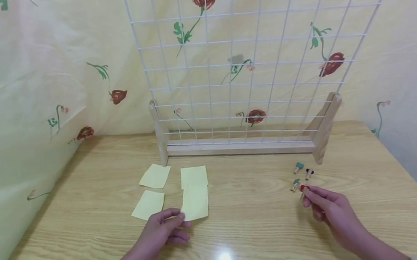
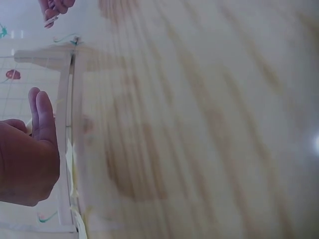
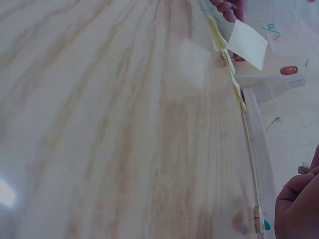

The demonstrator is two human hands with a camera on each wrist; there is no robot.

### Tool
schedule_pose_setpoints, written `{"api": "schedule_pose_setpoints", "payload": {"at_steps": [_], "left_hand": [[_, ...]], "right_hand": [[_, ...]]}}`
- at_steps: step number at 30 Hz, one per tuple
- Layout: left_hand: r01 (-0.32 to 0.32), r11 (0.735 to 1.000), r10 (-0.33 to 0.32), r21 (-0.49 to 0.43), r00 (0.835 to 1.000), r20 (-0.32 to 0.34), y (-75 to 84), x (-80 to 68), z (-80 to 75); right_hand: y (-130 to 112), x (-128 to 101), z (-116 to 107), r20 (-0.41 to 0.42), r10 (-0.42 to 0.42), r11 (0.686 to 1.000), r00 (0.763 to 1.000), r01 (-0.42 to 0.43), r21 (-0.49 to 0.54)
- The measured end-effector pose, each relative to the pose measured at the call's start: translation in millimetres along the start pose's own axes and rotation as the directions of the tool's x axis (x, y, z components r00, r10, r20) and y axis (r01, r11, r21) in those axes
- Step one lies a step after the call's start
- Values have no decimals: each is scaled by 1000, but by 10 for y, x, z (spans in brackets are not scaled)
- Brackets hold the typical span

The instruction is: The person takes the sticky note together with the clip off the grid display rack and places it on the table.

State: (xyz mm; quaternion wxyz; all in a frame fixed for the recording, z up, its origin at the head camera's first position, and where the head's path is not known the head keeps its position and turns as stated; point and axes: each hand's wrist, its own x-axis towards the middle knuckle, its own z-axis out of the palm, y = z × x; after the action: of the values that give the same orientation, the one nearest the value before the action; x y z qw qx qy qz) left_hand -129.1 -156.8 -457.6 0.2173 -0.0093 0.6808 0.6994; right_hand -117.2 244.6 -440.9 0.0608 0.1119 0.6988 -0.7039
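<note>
My left hand (image 1: 164, 228) pinches a pale yellow paper note (image 1: 196, 201) by its lower left corner; the right wrist view shows this note (image 3: 248, 45) raised off the table. Behind it in the head view lies another yellow note (image 1: 193, 175), partly overlapped. Two more notes, one nearer (image 1: 148, 204) and one farther back (image 1: 155, 176), lie to the left. Between thumb and fingers, my right hand (image 1: 334, 212) holds a small wooden clothespin with a red top (image 1: 303, 188). Close by lie three clothespins: teal-topped (image 1: 298, 167), black-topped (image 1: 309, 173) and grey-green (image 1: 295, 185).
A white wire grid (image 1: 240, 71) stands upright in a wooden base (image 1: 235, 144) at the back of the wooden table (image 1: 249, 240). Flower-printed cloth (image 1: 24, 85) hangs behind and along the left side. Light glares off the table's front.
</note>
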Motion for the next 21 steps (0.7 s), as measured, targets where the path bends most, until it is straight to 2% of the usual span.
{"api": "schedule_pose_setpoints", "payload": {"at_steps": [3,5,12,21], "left_hand": [[26,1000,-26,7,1000,-8,-2,13,-25],[38,999,-38,11,999,-12,-5,19,-39],[64,998,-64,11,998,-9,-35,56,-64],[89,992,-88,90,996,-15,-41,61,-110]], "right_hand": [[-13,60,-44,-30,97,995,995,-97,10],[-11,100,-72,-38,133,991,990,-132,8],[37,223,-127,-35,174,985,984,-174,-16],[48,291,-218,-35,280,960,959,-280,14]]}}
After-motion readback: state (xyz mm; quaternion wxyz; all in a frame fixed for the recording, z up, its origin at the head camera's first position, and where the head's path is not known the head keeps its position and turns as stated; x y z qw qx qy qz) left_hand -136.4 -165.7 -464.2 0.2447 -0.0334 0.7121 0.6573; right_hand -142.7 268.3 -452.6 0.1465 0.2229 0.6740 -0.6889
